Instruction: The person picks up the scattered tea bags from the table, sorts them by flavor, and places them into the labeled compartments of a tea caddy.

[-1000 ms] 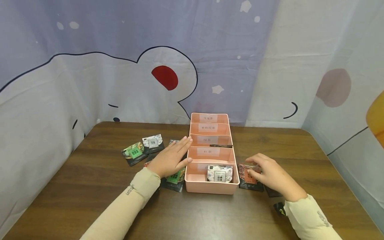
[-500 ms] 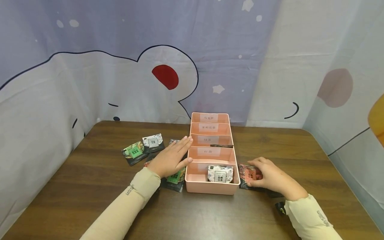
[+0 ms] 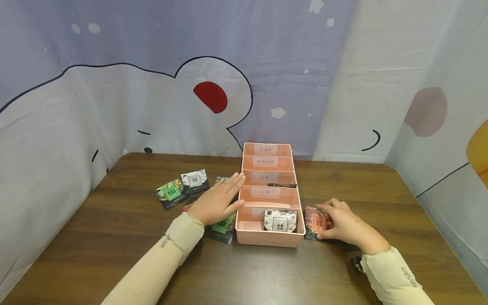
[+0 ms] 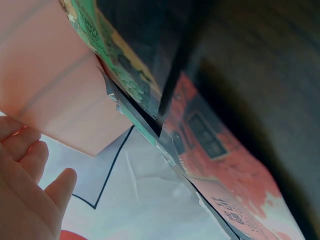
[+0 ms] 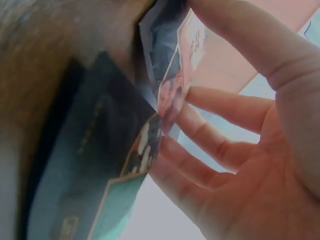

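Right hand (image 3: 345,224) closes in from a second ago, now pinching red sachet (image 3: 319,221) right of box (image 3: 268,239). Left hand (image 3: 217,201): fingers straight, beside box. Looks early: white sachet (image 3: 280,221) and dark sachet (image 3: 283,185) boxed; other sachets (image 3: 170,193) lie on table (image 3: 248,275).

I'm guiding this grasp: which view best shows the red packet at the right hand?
The head view: the red packet shows its printed front, partly covered by the right hand. The right wrist view shows it nearly side-on; the left wrist view shows a different red packet instead.
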Action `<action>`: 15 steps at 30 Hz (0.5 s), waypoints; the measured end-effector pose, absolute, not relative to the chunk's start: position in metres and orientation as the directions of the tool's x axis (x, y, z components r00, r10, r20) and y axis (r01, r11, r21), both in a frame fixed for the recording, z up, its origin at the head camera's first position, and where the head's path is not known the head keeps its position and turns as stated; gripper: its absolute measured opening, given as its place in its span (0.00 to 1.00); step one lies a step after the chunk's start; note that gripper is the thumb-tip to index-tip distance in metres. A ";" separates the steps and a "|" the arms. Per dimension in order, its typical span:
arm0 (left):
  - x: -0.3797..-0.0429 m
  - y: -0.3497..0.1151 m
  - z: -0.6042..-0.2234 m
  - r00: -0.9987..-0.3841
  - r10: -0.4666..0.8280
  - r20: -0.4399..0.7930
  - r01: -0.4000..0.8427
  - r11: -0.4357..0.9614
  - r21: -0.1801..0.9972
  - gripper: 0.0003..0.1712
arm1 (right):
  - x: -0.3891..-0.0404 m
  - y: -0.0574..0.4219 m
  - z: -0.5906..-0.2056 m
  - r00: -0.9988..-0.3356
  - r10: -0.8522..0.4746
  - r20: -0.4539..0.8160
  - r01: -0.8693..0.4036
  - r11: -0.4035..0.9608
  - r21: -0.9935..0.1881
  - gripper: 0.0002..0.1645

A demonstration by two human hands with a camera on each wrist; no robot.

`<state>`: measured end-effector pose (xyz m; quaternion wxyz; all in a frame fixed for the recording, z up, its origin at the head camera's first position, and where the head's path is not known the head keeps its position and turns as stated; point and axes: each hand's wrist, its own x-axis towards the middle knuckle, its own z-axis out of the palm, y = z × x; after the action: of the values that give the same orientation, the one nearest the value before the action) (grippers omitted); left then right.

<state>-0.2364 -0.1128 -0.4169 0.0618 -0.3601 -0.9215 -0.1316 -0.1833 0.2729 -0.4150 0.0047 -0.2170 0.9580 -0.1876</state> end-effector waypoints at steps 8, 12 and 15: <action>-0.236 -0.113 -0.416 -0.740 0.643 0.197 0.673 0.712 0.200 0.42 | -0.184 0.274 -0.418 -0.917 -0.377 0.131 -0.396 0.825 -0.403 0.43; -0.236 -0.112 -0.415 -0.741 0.642 0.196 0.671 0.713 0.201 0.42 | -0.186 0.276 -0.417 -0.909 -0.376 0.181 -0.417 0.813 -0.406 0.41; -0.235 -0.112 -0.415 -0.744 0.641 0.191 0.669 0.716 0.200 0.42 | -0.188 0.277 -0.416 -0.900 -0.376 0.220 -0.436 0.794 -0.423 0.38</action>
<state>-0.2355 -0.1124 -0.4150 0.0541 -0.3539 -0.9248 -0.1287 -0.1883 0.2766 -0.4163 -0.0623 -0.2148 0.9451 -0.2381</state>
